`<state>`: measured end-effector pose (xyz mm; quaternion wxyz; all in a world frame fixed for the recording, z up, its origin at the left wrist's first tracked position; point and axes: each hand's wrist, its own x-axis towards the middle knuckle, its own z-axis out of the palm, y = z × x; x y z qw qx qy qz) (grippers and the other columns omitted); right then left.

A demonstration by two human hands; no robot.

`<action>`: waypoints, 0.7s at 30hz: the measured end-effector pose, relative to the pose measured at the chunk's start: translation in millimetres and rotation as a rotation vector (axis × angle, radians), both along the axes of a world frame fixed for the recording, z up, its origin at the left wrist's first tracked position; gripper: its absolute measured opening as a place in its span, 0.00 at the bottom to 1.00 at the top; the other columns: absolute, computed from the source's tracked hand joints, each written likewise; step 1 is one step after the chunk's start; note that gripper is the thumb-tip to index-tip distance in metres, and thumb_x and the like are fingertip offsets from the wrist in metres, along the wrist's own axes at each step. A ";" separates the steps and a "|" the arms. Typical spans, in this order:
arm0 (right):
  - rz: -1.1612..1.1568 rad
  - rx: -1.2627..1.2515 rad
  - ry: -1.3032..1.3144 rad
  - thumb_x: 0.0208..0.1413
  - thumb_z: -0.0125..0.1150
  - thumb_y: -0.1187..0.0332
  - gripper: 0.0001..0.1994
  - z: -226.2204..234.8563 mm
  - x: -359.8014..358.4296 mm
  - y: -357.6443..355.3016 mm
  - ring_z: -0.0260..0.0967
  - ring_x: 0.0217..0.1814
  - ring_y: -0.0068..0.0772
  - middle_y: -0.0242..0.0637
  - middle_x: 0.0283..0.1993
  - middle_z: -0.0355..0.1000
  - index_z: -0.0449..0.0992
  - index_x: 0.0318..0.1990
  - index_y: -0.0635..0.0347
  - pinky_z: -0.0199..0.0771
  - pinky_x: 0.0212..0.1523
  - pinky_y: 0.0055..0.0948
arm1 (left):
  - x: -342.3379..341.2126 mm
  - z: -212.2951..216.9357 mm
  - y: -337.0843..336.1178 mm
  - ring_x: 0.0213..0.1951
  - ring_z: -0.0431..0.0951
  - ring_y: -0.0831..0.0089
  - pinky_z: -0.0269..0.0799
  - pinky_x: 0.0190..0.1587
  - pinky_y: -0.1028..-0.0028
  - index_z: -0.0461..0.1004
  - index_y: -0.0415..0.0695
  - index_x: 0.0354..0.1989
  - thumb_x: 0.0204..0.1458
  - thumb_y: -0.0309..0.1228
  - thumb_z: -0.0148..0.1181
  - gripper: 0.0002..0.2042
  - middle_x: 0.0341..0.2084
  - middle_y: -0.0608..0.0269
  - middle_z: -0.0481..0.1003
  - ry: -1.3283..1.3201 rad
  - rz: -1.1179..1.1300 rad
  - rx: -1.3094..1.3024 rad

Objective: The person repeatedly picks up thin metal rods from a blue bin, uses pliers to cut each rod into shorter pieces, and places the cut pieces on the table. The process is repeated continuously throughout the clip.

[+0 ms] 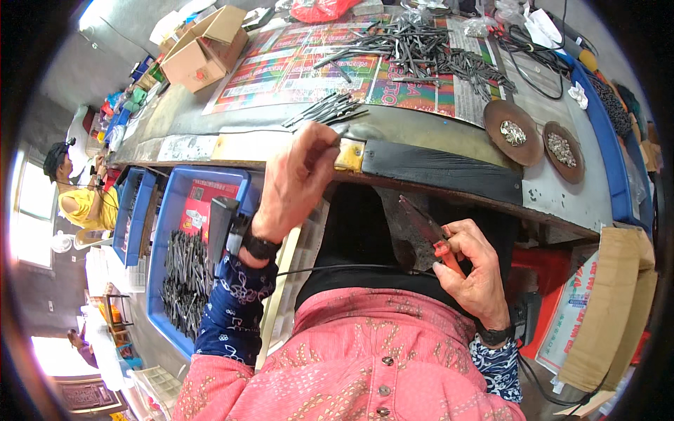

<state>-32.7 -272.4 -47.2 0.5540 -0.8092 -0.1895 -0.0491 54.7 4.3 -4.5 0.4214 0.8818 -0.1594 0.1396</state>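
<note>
My left hand (298, 179) is raised at the workbench's front edge (435, 172), fingers pinched on a thin dark metal piece (339, 130) next to a small yellow block (349, 156) fixed to that edge. A small bundle of dark metal rods (326, 110) lies on the bench just beyond it. My right hand (474, 270) is lower, below the bench edge over my lap, closed on a pair of red-handled pliers (430, 228) whose jaws point up and left.
A large pile of dark rods (421, 45) lies on colourful printed sheets. Two round brown dishes (512, 130) (563, 149) hold small silvery parts. An open cardboard box (203, 49) sits far left. A blue crate (184, 277) of rods stands at my left. A person in yellow (81, 200) sits farther left.
</note>
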 end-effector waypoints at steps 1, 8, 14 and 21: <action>-0.001 -0.002 -0.043 0.39 0.65 0.78 0.11 -1.5 0.8 0.0 0.71 0.45 0.42 0.46 0.43 0.70 0.75 0.34 0.64 0.72 0.46 0.33 | 9.1 -0.5 2.2 0.27 0.72 0.86 0.70 0.32 0.80 0.72 0.38 0.39 0.58 0.20 0.57 0.04 0.24 0.70 0.71 0.004 0.026 0.026; -0.023 -0.055 -0.139 0.37 0.65 0.81 0.12 -10.9 7.9 3.7 0.72 0.45 0.43 0.45 0.43 0.69 0.74 0.33 0.65 0.72 0.49 0.33 | 56.7 -10.3 -1.3 0.32 0.77 0.53 0.72 0.34 0.62 0.75 0.42 0.38 0.50 0.24 0.64 0.08 0.31 0.54 0.74 -0.337 0.007 0.347; -0.055 -0.048 -0.117 0.37 0.65 0.80 0.11 -13.5 10.4 3.6 0.72 0.45 0.45 0.45 0.41 0.70 0.76 0.32 0.62 0.74 0.46 0.36 | 76.8 -21.9 -3.8 0.31 0.76 0.50 0.72 0.32 0.57 0.77 0.46 0.36 0.51 0.27 0.62 0.05 0.30 0.56 0.73 -0.400 0.026 0.495; -0.028 -0.038 -0.096 0.39 0.65 0.80 0.11 -17.5 12.6 5.1 0.72 0.45 0.42 0.45 0.43 0.69 0.75 0.33 0.64 0.73 0.48 0.33 | 85.4 -24.8 -4.3 0.30 0.76 0.48 0.71 0.31 0.55 0.73 0.44 0.32 0.54 0.27 0.58 0.02 0.30 0.54 0.71 -0.352 0.059 0.630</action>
